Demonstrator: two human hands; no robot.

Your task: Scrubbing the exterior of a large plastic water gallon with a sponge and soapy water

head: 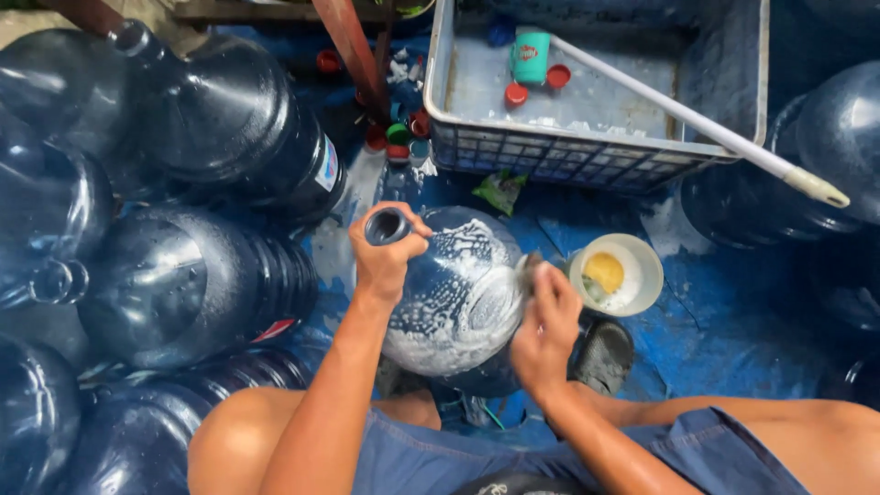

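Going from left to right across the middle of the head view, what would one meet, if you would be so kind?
Stacked dark water jugs → left hand gripping a neck → soapy jug → right hand → small bowl → more dark jugs.

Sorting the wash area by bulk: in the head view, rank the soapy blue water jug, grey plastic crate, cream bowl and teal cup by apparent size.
1. Grey plastic crate
2. Soapy blue water jug, nearer the camera, so unsure
3. Cream bowl
4. Teal cup
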